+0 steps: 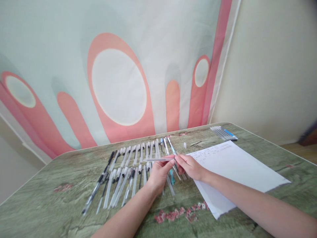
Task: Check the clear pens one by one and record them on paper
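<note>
Holding one clear pen [158,159] level at frame centre: left hand [158,175] and right hand [190,166] pinch it; likely risk, knuckles scattering pen rows [128,175] beneath.

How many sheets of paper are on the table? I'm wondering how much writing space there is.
1: the sheet of paper lies on the table under the right hand, beside the rows of pens. More sheets beneath would be hidden.

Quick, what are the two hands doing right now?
Left hand: closed on the pen, held level.
Right hand: pinching that pen's right end, above the rows of pens.
</note>
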Demonstrator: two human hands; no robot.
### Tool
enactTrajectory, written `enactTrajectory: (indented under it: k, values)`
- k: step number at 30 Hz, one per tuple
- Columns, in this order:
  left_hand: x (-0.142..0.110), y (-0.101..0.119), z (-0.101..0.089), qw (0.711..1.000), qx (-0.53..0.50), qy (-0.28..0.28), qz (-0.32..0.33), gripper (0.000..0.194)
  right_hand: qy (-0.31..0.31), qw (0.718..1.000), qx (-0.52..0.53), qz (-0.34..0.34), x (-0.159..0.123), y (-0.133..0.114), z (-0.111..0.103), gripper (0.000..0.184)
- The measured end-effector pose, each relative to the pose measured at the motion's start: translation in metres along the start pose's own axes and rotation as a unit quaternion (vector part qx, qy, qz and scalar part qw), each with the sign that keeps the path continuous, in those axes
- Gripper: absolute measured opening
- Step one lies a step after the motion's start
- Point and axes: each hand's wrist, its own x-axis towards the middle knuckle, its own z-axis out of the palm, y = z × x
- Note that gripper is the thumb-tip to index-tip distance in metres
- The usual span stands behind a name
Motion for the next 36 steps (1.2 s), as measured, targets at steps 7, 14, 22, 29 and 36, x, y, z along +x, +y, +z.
enactTrajectory:
  k: [7,14,22,29,36]
  values:
    - [0.001,-0.002,-0.002,1.000,0.002,0.027,-0.014,0.028,0.022,1.000,0.000,-0.018,0.000,-0.002,-0.001,0.032]
    - [-0.002,0.005,0.004,0.999,0.006,-0.032,-0.003,0.035,-0.035,0.979,0.196,0.055,0.005,0.004,0.005,0.038]
    - [-0.002,0.004,0.006,1.000,-0.002,-0.008,0.015,0.027,0.001,0.995,0.100,0.019,0.002,-0.003,0.001,0.035]
    - [-0.002,0.006,0.008,0.999,0.000,-0.038,-0.001,0.030,-0.042,0.976,0.209,0.053,0.006,0.000,0.004,0.037]
    - [-0.008,0.007,0.013,0.997,-0.041,-0.004,-0.063,0.026,0.029,0.995,-0.046,-0.078,0.009,-0.006,-0.021,0.027]
